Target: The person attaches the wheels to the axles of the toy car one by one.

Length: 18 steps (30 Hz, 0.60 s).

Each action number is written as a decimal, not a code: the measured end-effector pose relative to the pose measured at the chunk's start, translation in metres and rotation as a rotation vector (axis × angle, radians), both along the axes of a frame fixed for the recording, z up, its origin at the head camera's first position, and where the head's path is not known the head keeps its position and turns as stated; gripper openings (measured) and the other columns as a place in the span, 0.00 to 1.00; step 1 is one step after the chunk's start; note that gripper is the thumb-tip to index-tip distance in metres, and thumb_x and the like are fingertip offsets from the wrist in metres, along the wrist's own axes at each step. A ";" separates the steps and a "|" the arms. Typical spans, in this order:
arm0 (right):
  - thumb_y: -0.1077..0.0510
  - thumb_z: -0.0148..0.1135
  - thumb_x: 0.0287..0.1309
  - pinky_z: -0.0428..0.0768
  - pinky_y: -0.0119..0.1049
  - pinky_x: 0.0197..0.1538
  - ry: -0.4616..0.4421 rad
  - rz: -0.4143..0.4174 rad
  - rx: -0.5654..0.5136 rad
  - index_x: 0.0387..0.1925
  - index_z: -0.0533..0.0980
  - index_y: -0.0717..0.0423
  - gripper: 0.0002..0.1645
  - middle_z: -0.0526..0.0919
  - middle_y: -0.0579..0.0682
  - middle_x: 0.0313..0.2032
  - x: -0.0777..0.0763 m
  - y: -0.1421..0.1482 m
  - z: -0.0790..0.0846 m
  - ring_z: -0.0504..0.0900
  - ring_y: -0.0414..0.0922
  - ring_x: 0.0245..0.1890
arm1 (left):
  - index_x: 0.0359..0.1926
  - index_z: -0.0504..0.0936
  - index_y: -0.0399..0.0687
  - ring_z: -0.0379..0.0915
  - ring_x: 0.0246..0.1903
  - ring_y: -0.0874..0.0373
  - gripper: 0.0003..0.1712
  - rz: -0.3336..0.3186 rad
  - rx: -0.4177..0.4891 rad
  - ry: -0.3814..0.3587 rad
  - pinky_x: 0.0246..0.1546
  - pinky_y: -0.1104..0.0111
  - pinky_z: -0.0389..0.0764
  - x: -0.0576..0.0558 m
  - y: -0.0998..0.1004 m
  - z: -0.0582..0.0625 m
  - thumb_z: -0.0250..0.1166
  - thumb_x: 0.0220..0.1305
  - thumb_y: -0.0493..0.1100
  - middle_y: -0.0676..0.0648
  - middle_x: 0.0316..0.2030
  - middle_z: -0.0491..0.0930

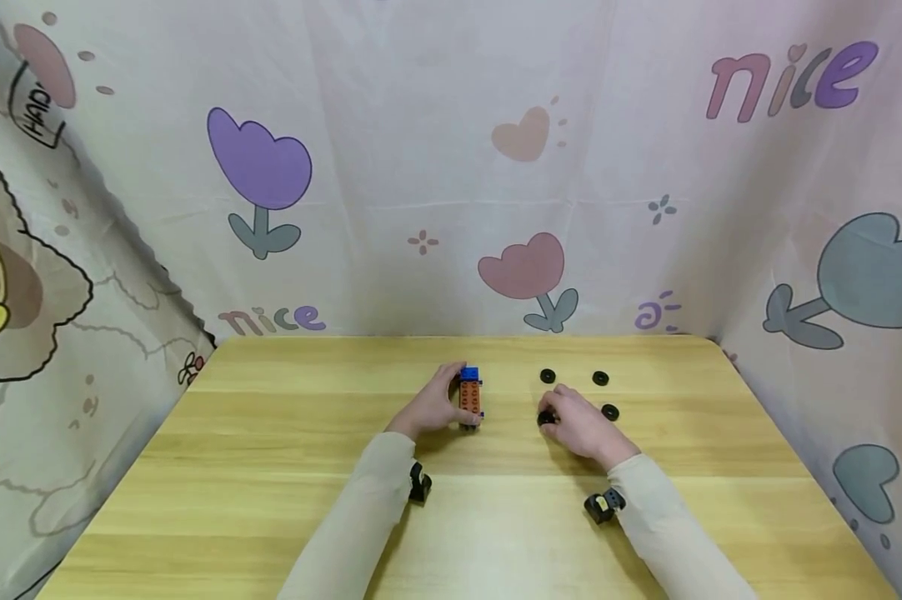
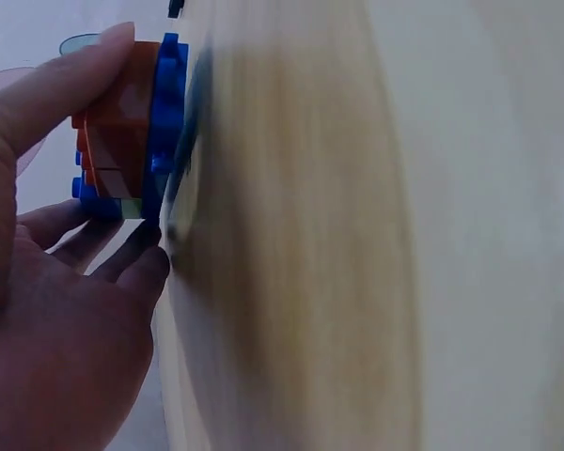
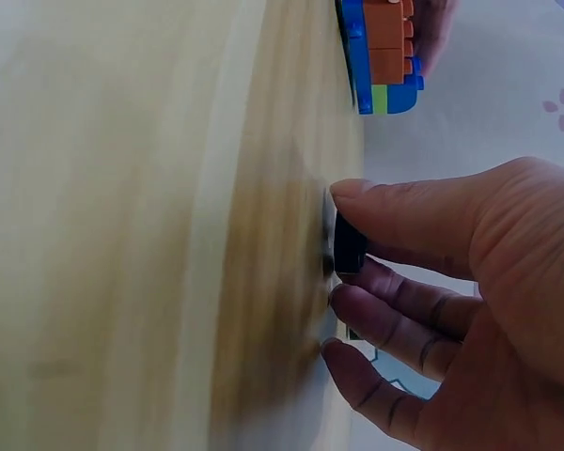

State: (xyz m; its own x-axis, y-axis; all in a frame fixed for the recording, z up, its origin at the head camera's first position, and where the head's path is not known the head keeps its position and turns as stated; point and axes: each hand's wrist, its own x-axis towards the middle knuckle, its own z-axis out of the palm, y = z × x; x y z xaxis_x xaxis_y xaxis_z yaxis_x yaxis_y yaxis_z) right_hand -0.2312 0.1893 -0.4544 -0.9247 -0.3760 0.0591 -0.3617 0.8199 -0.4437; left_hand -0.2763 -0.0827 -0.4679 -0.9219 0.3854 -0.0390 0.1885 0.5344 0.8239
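My left hand (image 1: 431, 407) grips a toy block vehicle (image 1: 470, 398) by its two ends, thumb at the near end and fingers at the far end. It has an orange studded body, a blue block at the far end and a blue base, clearest in the left wrist view as an orange block (image 2: 122, 141) over a blue base (image 2: 168, 113). To the right, my right hand (image 1: 582, 427) pinches a small round black wheel (image 1: 546, 417) between thumb and fingers. In the right wrist view the black wheel (image 3: 350, 244) is at or just above the tabletop; contact is unclear.
Three more black wheels lie flat around the right hand: one behind it (image 1: 547, 376), a far-right wheel (image 1: 600, 378) and a wheel by the knuckles (image 1: 610, 412). The wooden table (image 1: 271, 467) ends at a printed curtain (image 1: 391, 167), which also hangs along both sides.
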 end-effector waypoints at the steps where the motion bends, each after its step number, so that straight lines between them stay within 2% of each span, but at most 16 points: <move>1: 0.61 0.70 0.56 0.76 0.46 0.50 0.004 -0.001 -0.001 0.41 0.79 0.56 0.11 0.73 0.47 0.38 0.000 0.000 0.000 0.76 0.46 0.41 | 0.77 0.52 0.46 0.46 0.71 0.41 0.63 -0.001 0.004 0.003 0.68 0.46 0.52 0.000 0.000 0.000 0.81 0.46 0.47 0.40 0.73 0.52; 3: 0.61 0.70 0.56 0.76 0.47 0.51 0.008 -0.001 -0.001 0.41 0.79 0.57 0.12 0.74 0.47 0.38 0.000 -0.001 0.001 0.76 0.47 0.42 | 0.77 0.52 0.46 0.49 0.71 0.42 0.63 -0.007 0.020 0.002 0.67 0.47 0.54 0.001 0.000 0.002 0.81 0.46 0.46 0.41 0.72 0.53; 6: 0.60 0.70 0.57 0.76 0.48 0.53 0.005 -0.004 0.000 0.43 0.79 0.57 0.13 0.76 0.48 0.40 0.001 -0.002 0.002 0.76 0.48 0.44 | 0.77 0.51 0.47 0.52 0.70 0.42 0.63 -0.024 0.102 -0.039 0.67 0.52 0.58 0.004 0.000 0.005 0.81 0.47 0.42 0.43 0.73 0.52; 10: 0.59 0.70 0.57 0.75 0.49 0.54 0.019 -0.009 0.004 0.44 0.79 0.59 0.14 0.76 0.49 0.41 0.002 -0.003 0.004 0.76 0.50 0.46 | 0.78 0.50 0.51 0.62 0.65 0.40 0.62 -0.035 0.211 -0.083 0.58 0.57 0.72 0.007 0.001 0.007 0.79 0.48 0.37 0.44 0.73 0.50; 13: 0.59 0.70 0.57 0.75 0.49 0.54 0.027 -0.017 -0.002 0.45 0.79 0.59 0.15 0.76 0.49 0.40 0.002 -0.004 0.006 0.76 0.50 0.46 | 0.77 0.52 0.54 0.70 0.59 0.41 0.61 -0.022 0.222 -0.070 0.51 0.59 0.78 0.009 0.002 0.010 0.79 0.49 0.37 0.46 0.73 0.51; 18: 0.59 0.70 0.57 0.74 0.49 0.54 0.028 -0.026 -0.003 0.46 0.79 0.59 0.15 0.76 0.49 0.41 0.002 -0.005 0.008 0.75 0.50 0.46 | 0.78 0.48 0.53 0.72 0.57 0.43 0.62 -0.014 0.244 -0.070 0.50 0.58 0.79 0.011 0.002 0.013 0.78 0.50 0.37 0.45 0.72 0.52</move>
